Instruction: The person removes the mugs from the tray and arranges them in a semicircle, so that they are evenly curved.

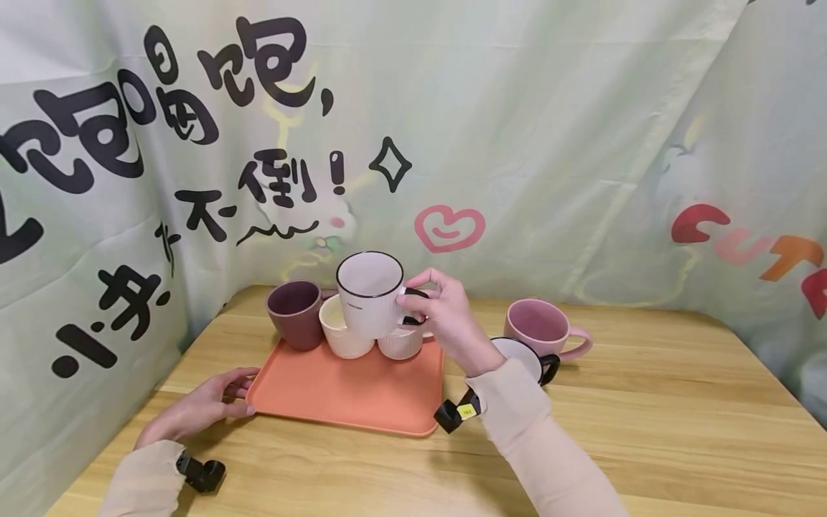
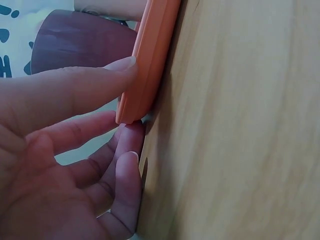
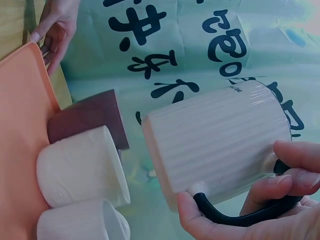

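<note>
Your two beige fabric sleeves lie nearest, at the bottom edge. Your right hand pinches the black handle of one ribbed, black-rimmed white mug, raised mid-frame. Your left hand, lower left, pinches one rectangular orange tray bearing one maroon mug and two cream-white mugs. One pink mug and one black-handled white mug stand right of centre.

The head view has bright, even light and appears clear. Both wrist views are dimmer, with a cool tint. In the left one, a soft shadow follows the tray, and the table looks slightly blurred. In the right one, small glare shines on the mug.
</note>
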`<state>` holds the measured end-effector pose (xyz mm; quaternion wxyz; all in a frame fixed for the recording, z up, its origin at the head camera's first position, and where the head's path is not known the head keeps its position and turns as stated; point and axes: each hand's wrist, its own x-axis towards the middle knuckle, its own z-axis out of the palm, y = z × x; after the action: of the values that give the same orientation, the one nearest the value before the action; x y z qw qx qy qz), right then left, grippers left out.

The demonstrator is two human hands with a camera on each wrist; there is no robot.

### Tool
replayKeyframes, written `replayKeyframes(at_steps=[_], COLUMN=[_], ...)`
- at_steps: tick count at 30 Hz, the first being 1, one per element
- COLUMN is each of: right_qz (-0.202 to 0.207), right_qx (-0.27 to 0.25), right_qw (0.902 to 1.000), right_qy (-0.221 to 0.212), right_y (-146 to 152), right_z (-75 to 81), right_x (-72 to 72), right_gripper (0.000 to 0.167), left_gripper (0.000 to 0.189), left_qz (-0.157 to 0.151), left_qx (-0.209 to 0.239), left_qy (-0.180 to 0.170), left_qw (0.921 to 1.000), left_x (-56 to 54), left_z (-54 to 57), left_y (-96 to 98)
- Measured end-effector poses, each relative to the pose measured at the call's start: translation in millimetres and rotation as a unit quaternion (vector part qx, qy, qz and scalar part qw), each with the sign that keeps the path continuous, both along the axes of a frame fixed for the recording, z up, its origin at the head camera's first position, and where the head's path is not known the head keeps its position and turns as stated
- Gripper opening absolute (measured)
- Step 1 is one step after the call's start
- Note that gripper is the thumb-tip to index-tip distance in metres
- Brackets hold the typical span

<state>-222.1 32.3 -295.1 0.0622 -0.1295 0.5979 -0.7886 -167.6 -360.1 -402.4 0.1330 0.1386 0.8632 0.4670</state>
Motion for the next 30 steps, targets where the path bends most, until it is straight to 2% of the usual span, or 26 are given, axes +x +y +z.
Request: replayKeyframes(at_steps=[12,30], right_qz=[-0.028,-0.044], right_qx=[-0.005,-0.008], right_qw=[0.9996,0.9990], right_qy=[0.002,0.007], right_y=[21,52], right_z=[5.9,12.7], right_x=[-1.1,-2.8], right_gripper=[0.020,0.021], left_gripper=[0.070,0.070], left_qz=[0.008,0.028], left_qx=[-0.007,-0.015], left_qy=[0.002,-0.002], left_qw=[0.9999,0.9995], left_x=[-0.7,-0.4], left_z=[-1.2,2.7], left_y=[-0.3,3.6])
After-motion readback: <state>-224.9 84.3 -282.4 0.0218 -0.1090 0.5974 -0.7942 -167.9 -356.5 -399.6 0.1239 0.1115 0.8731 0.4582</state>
